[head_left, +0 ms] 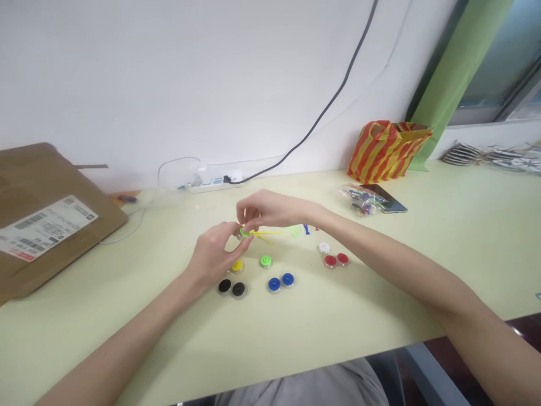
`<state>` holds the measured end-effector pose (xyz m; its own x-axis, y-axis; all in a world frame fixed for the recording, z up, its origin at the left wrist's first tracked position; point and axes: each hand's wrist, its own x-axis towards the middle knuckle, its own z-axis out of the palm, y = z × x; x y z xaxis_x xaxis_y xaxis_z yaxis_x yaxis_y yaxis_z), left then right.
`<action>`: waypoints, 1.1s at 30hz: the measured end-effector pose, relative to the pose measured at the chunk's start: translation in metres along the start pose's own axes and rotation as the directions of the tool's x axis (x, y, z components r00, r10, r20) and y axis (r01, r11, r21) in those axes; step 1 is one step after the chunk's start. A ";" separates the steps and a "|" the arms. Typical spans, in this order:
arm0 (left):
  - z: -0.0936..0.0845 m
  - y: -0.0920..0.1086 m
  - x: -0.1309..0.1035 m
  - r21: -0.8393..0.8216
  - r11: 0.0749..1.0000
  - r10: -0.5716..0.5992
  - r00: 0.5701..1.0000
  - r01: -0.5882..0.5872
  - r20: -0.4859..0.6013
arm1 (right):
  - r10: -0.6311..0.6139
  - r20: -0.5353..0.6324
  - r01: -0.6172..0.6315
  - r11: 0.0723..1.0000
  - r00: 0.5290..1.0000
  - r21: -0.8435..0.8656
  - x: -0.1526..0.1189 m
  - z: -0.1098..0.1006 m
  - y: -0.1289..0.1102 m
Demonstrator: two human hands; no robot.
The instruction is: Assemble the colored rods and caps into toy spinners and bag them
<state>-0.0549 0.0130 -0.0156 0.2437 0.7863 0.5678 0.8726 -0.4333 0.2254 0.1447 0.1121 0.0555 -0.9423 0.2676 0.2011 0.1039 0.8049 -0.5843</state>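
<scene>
Between its thumb and index finger, my left hand grips a small round disc with a green top and a clear rim. Over it is my right hand, fingers curled and pinched at the disc's edge; whatever the fingertips hold is hidden. Thin yellow strips lie just right of the disc. Nearer me are similar discs: a yellow one partly behind my left thumb, a green one, two black, two blue, two red and a white one.
Green strips and a small blue piece lie beyond my right wrist. Farther right are a clear bag of small parts, a phone and a striped bag. A cardboard package is left; a power strip lines the wall.
</scene>
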 end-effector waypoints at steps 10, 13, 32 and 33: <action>0.005 -0.004 -0.001 0.017 0.995 0.101 0.995 -0.101 0.002 | 0.625 0.084 -0.453 0.645 0.776 -0.616 -0.016 -0.010 0.069; 0.005 -0.005 -0.001 0.018 0.995 0.099 0.994 -0.100 0.036 | 0.638 0.091 -0.456 0.636 0.765 -0.623 -0.017 -0.010 0.077; 0.004 -0.006 -0.001 0.091 0.985 0.131 0.980 -0.145 0.149 | 0.627 0.036 -0.447 0.593 0.778 -0.670 -0.010 -0.002 0.074; 0.004 -0.006 -0.001 0.086 0.985 0.132 0.980 -0.146 0.149 | 0.631 0.039 -0.452 0.596 0.774 -0.664 -0.011 -0.003 0.073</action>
<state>-0.0590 0.0162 -0.0204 0.4174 0.7789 0.4681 0.8609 -0.5039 0.0709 0.1631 0.1697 0.0124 -0.6768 0.6945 -0.2442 0.6989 0.7103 0.0833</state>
